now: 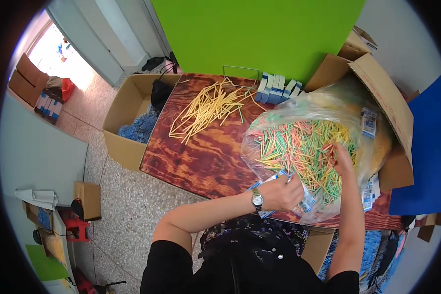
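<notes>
Left hand [282, 192] curled over blue-white packet [307, 201], right hand [340, 159] among coloured sticks [296, 146], grips unclear

The short sticks [291, 149] mix pink, green and yellow; the longer sticks [208, 109] are mostly pale yellow. Packet [307, 200]: blue and white. Worktop [206, 166]: dark red, wavy wood grain. Panel [259, 34]: bright green. Floor [130, 210]: speckled grey

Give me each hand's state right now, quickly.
Left hand: partly closed over flat blue-and-white packaging; grip cannot be told.
Right hand: partly closed among thin pink, green and yellow sticks; whether it holds any cannot be told.
</notes>
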Action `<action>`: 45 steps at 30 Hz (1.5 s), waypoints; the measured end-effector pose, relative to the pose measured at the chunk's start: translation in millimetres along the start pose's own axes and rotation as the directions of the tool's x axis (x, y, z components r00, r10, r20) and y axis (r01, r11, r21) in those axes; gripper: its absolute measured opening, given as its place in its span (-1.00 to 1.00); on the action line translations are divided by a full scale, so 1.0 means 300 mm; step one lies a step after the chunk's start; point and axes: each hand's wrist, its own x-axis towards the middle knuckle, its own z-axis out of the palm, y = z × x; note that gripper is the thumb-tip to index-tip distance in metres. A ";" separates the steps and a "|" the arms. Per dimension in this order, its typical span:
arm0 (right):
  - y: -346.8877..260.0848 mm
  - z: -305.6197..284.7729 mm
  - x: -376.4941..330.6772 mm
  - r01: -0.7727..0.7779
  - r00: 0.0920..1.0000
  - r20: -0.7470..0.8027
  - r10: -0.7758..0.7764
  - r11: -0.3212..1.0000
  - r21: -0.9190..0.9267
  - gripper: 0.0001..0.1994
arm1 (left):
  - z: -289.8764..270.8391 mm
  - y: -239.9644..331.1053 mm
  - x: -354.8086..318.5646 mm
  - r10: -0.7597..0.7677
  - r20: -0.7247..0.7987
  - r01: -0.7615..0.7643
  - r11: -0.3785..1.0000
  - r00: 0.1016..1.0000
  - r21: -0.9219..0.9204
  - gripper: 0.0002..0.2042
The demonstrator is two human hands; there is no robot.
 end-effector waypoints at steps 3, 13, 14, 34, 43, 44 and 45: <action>0.012 0.071 -0.082 0.086 0.992 -0.123 -0.033 0.887 0.454 -0.86 | -0.010 0.016 0.008 0.060 0.022 -0.060 0.998 0.998 0.017 -0.80; 0.064 0.165 -0.238 0.078 0.983 0.068 -0.172 0.720 0.690 -0.80 | 0.112 0.050 0.034 -0.377 0.083 0.285 0.521 0.922 -0.804 -0.82; 0.041 0.200 -0.267 0.054 0.983 0.082 -0.162 0.692 0.720 -0.78 | 0.116 0.037 0.036 -0.360 0.066 0.260 0.523 0.930 -0.812 -0.82; -0.055 0.068 -0.307 0.162 0.960 0.176 -0.218 -0.077 -0.984 -0.81 | 0.187 0.055 -0.099 -0.629 0.456 0.657 0.119 0.630 -0.744 -0.79; -0.022 0.045 -0.294 -0.065 0.996 -0.048 -0.074 -0.243 -0.968 -0.82 | 0.149 0.074 -0.096 -0.713 0.125 0.585 0.448 0.690 -0.676 -0.80; -0.100 0.043 -0.339 0.094 0.993 0.106 -0.051 -0.198 -0.976 -0.80 | 0.144 0.072 -0.113 -0.717 0.118 0.593 0.460 0.687 -0.661 -0.79; -0.176 0.038 -0.388 0.241 0.968 0.249 -0.037 -0.147 -0.959 -0.77 | 0.138 0.070 -0.114 -0.720 0.119 0.597 0.458 0.684 -0.659 -0.79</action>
